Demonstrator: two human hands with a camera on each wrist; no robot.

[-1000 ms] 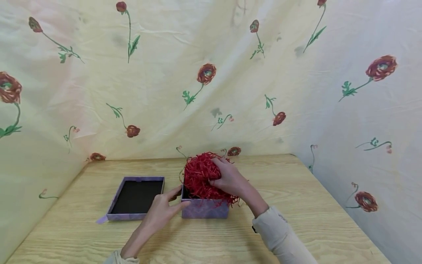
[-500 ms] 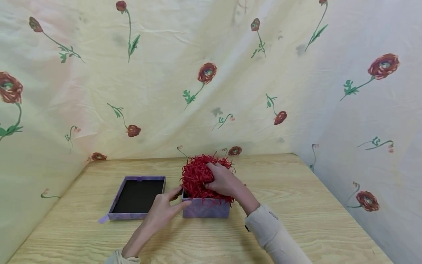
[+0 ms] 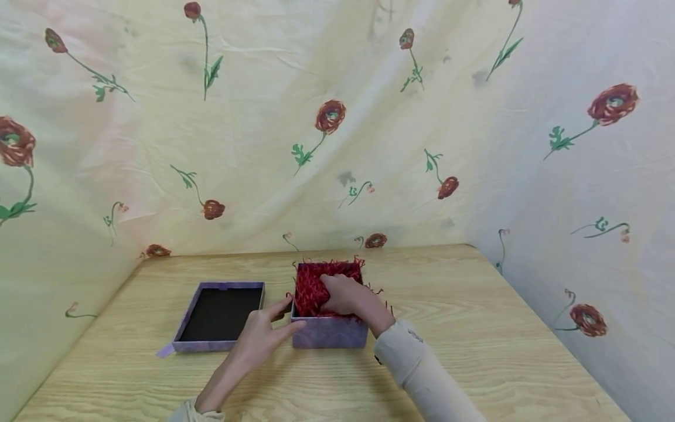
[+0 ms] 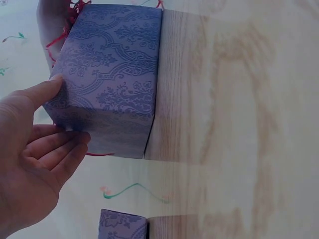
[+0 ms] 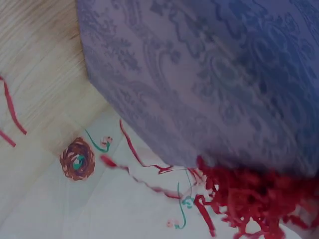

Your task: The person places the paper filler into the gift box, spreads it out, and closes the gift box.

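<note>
A purple patterned box (image 3: 329, 333), its top uncovered, stands upright on the table. Red shredded paper (image 3: 308, 287) fills it, with strands poking over the rim. At the box's near left corner, my left hand (image 3: 262, 333) grips with the thumb on the front face and the fingers against the left side; the left wrist view shows this corner (image 4: 65, 107) closely. My right hand (image 3: 348, 296) is down in the box mouth, thumb and forefinger around a clump of the paper; its other fingertips are hidden. In the right wrist view, paper (image 5: 249, 199) hangs past the box rim.
Left of the box lies its purple lid (image 3: 205, 346), black inside facing up, with a ribbon tab (image 3: 166, 351) at its near left corner. Loose red strands (image 3: 389, 307) stick out right of the box. A flowered cloth (image 3: 253, 117) hangs behind the wooden table (image 3: 295, 387).
My right hand has moved down and slightly left, taking the mound of red shredded paper from above the rim into the box. The left hand, box and lid have stayed put.
</note>
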